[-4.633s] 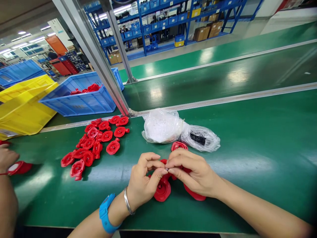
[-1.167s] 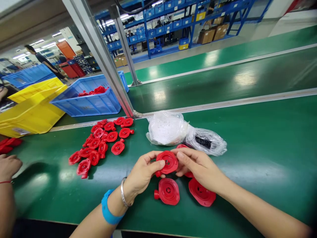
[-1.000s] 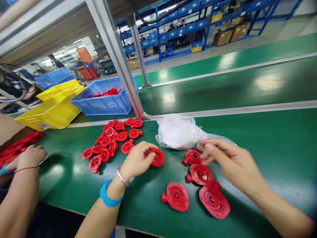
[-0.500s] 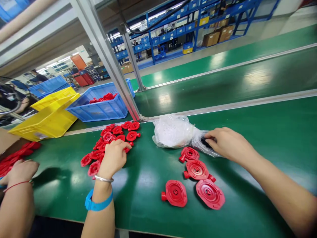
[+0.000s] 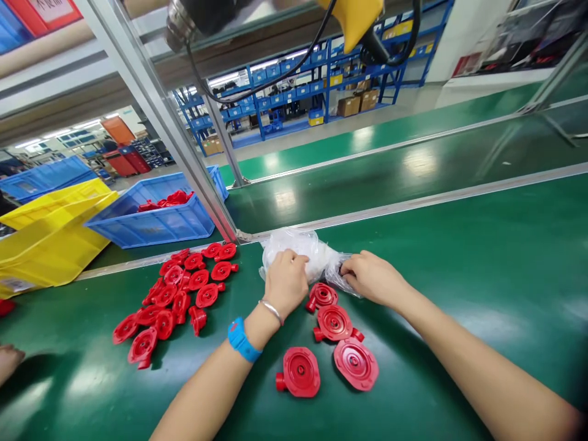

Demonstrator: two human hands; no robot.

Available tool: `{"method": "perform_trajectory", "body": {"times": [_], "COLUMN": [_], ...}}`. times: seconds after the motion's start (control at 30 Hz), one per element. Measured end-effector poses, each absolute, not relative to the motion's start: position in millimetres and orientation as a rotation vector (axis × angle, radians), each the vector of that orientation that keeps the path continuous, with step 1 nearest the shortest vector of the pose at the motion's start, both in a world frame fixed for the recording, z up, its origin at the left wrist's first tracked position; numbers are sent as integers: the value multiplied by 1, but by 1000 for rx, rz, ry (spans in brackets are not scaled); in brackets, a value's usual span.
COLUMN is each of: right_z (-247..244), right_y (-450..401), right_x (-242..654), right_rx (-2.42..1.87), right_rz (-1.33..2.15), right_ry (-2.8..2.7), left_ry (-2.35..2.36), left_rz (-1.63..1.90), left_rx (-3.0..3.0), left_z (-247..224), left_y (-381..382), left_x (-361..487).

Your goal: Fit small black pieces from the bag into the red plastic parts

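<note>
A clear plastic bag (image 5: 316,248) with white contents lies near the table's back rail. My right hand (image 5: 374,278) pinches its gathered open end on the right. My left hand (image 5: 287,282) lies over the bag's front left side, fingers curled against the plastic, the fingertips partly hidden. Just in front of the bag, three red round plastic housings lie in a slanting row, the middle one (image 5: 334,323) touching the nearest. Another red housing (image 5: 301,372) sits apart to their left. A loose group of several red housings (image 5: 166,295) spreads out left of my left hand.
A blue bin (image 5: 151,220) of red parts stands behind the metal post (image 5: 174,116), beside yellow bins (image 5: 55,245). Another person's hand (image 5: 10,361) shows at the left edge. A power tool (image 5: 197,21) and cable hang overhead.
My left hand has moved right from the group of red housings to the plastic bag. My right hand stays on the bag's end. The view has turned to the right.
</note>
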State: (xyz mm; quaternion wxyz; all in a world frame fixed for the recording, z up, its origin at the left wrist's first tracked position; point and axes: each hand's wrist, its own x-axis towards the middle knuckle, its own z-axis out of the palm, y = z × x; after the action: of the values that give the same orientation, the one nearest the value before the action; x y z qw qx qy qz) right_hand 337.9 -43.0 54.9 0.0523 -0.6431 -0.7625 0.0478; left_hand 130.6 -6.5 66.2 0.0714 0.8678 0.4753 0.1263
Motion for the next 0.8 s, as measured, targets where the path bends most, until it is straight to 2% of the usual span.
{"method": "perform_trajectory", "body": {"times": [0.17,0.3,0.57,0.8], "right_z": [55,50,50,51], "right_y": [-43,-43,-41,-41], "right_x": [336,336,334,335], "right_rx": [-1923,-1903,-1908,-1880], "right_rz": [148,129,128,173], "right_ry": [-2285,-2264,-2193,-2028], "left_ry": [1574,1589,1539,1347], "left_rz": [167,170,577,893], "left_rx": [2563,2538,2371,1953], "left_z": [69,67,71,69], "left_y": [30,30,21,9], "left_x": [129,126,111,97]}}
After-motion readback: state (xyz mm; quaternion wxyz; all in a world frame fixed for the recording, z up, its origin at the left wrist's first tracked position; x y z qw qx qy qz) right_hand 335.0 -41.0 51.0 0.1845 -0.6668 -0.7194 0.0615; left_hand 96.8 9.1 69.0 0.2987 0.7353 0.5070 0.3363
